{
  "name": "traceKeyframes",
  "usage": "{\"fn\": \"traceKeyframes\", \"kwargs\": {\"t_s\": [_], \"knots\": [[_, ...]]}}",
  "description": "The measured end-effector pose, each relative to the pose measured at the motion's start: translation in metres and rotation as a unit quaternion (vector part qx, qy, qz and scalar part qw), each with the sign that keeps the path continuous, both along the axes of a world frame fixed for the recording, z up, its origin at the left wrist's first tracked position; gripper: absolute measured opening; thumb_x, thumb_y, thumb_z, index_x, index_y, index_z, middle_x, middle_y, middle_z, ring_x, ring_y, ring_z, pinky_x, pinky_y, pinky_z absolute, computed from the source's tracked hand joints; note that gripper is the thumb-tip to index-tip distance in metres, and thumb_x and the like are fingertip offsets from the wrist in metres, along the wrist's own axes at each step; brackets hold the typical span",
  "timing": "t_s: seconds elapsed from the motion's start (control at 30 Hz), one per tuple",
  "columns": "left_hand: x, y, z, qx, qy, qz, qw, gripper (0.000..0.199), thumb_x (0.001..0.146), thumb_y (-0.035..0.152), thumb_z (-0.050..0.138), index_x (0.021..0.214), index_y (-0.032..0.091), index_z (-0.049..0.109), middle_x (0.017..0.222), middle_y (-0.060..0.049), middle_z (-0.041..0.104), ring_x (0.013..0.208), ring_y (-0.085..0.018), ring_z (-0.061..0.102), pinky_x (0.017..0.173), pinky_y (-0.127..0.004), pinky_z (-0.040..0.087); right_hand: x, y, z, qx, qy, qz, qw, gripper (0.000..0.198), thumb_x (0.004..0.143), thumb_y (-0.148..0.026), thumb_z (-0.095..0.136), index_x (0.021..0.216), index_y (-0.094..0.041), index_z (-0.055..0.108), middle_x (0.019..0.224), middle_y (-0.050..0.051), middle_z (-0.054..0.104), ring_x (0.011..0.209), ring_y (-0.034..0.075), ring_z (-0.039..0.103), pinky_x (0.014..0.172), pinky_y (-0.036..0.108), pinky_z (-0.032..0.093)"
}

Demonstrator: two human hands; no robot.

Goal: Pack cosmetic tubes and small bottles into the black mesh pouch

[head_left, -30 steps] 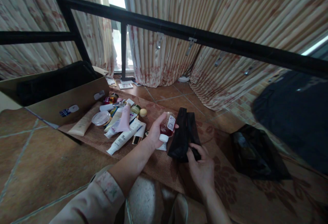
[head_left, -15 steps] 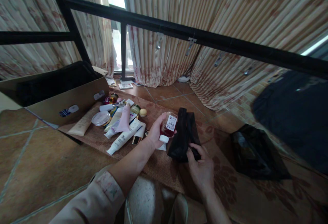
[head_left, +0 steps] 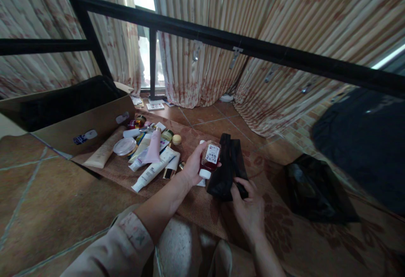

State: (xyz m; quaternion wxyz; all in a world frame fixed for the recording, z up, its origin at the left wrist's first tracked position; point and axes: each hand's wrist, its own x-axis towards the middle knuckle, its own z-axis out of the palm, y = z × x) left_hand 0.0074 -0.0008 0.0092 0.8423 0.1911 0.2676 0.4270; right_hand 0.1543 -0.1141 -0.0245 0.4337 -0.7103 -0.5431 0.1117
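Observation:
My left hand (head_left: 194, 165) is closed around a small clear bottle (head_left: 211, 154) of dark red liquid with a white cap and a printed label. The bottle tilts cap-down toward me, beside a black zip pouch (head_left: 224, 171) on the cloth. With thumb and fingers, my right hand (head_left: 248, 205) grips the near end of that pouch. To the left lies a pile of cosmetics: a pink tube (head_left: 154, 146), a white tube (head_left: 154, 169), a beige tube (head_left: 106, 147), a round clear-lidded container (head_left: 124, 146) and a small yellow jar (head_left: 176, 139).
A cardboard box (head_left: 82, 127) holding something black stands at the left. A black plastic bag (head_left: 319, 188) lies at the right, near a dark blue fabric item (head_left: 363, 142). A black metal rail (head_left: 202, 32) crosses in front of patterned curtains (head_left: 202, 74).
The bottle in my left hand has turned slightly, so its label faces me more, and shifted a little to the right. My right hand stays on the pouch.

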Motion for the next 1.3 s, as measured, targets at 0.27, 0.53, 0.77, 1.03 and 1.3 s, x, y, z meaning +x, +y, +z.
{"fn": "traceKeyframes", "kwargs": {"t_s": [0.27,0.53,0.77,1.03,1.3], "knots": [[0.002,-0.001,0.001,-0.012,0.024,0.019,0.999,0.042,0.091,0.042,0.042,0.098,0.007,0.065,0.07,-0.013,0.07,0.055,-0.019,0.066,0.047,-0.026,0.051,-0.001,0.0,0.001,0.007,0.003,0.001,1.0,0.029,0.085,-0.043,0.055,0.095,-0.02,0.069,0.099,0.007,0.066,0.09,0.022,0.064,0.075,0.031,0.047],[0.007,0.0,-0.005,-0.023,0.03,0.069,0.997,0.032,0.091,0.033,0.045,0.091,0.007,0.064,0.071,-0.011,0.07,0.058,-0.019,0.068,0.053,-0.028,0.055,0.0,0.001,0.0,0.01,-0.005,-0.002,1.0,0.029,0.084,-0.043,0.054,0.095,-0.02,0.069,0.096,0.007,0.067,0.089,0.022,0.063,0.076,0.032,0.047],[0.006,0.002,-0.004,-0.028,0.009,0.071,0.997,0.035,0.092,0.037,0.046,0.094,0.008,0.064,0.073,-0.011,0.07,0.064,-0.02,0.069,0.057,-0.03,0.057,-0.001,-0.001,0.003,0.002,-0.004,0.0,1.0,0.03,0.085,-0.043,0.054,0.096,-0.02,0.069,0.096,0.007,0.067,0.089,0.022,0.064,0.075,0.032,0.047],[0.009,0.001,-0.01,-0.026,0.055,0.079,0.995,0.034,0.088,0.042,0.053,0.091,0.01,0.066,0.07,-0.01,0.07,0.061,-0.019,0.068,0.057,-0.03,0.056,-0.001,0.0,0.002,0.01,0.004,0.0,1.0,0.029,0.084,-0.042,0.054,0.095,-0.02,0.07,0.098,0.007,0.067,0.089,0.022,0.064,0.075,0.032,0.048],[0.01,0.0,-0.009,-0.006,0.073,0.088,0.993,0.032,0.087,0.041,0.054,0.084,0.012,0.067,0.069,-0.007,0.071,0.057,-0.017,0.066,0.056,-0.027,0.053,-0.002,0.0,0.004,0.004,0.0,-0.003,1.0,0.027,0.084,-0.041,0.055,0.095,-0.021,0.069,0.097,0.007,0.067,0.09,0.022,0.064,0.075,0.031,0.047]]}}
